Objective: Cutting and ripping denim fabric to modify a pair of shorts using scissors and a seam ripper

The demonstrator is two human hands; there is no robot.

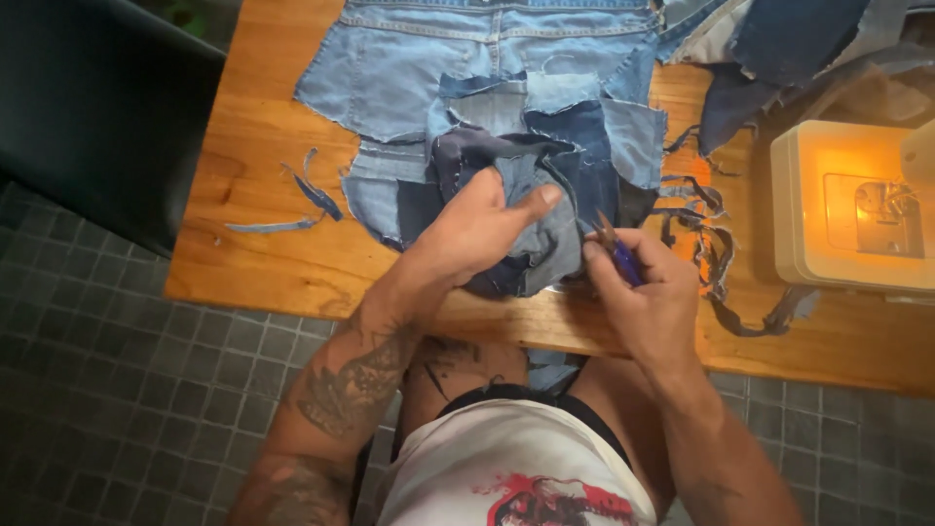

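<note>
A patchwork of light and dark denim pieces (487,88) lies spread on the wooden table (263,244). My left hand (477,229) grips a folded corner of the patchwork near the table's front edge, thumb stretched over the cloth. Just to its right, my right hand (648,297) holds small blue-handled thread snips (616,248), their tips pointing up at the edge of the folded denim.
A white sewing machine (852,209) with its lamp lit stands at the right. Cut denim strips (716,244) lie beside it; more strips (297,200) lie at the left. Dark fabric scraps (789,49) pile at the back right. Grey tiled floor surrounds the table.
</note>
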